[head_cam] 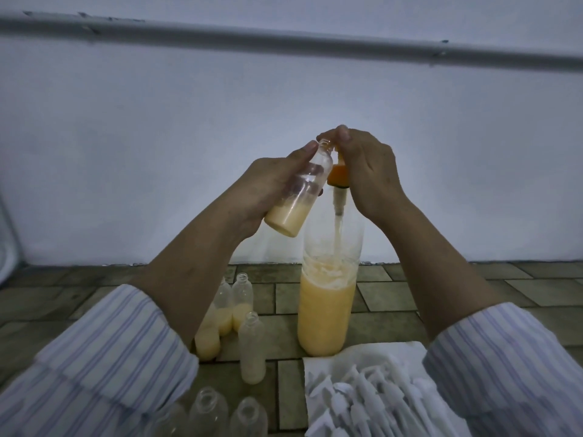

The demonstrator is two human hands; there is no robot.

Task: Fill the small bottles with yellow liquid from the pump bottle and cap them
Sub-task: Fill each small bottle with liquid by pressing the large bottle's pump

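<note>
Clear plastic small bottle (298, 190), part-filled with creamy yellow, sat tilted in the left hand (265, 190), fingers wrapped round it, mouth at the orange pump head (339, 175); right hand (362, 171) pressed down on it above the tall pump bottle (326, 304) on the tiled counter (441, 288).

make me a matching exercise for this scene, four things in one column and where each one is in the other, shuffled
Things:
1. small clear plastic bottle part-filled with yellow liquid
2. orange pump head
3. white caps
4. empty clear small bottles

Places:
A. lying on white paper, near right
B. under the right hand
C. standing at the near edge
D. tilted in the left hand

Pairs: 1-D, 2-B, 3-A, 4-C
</note>
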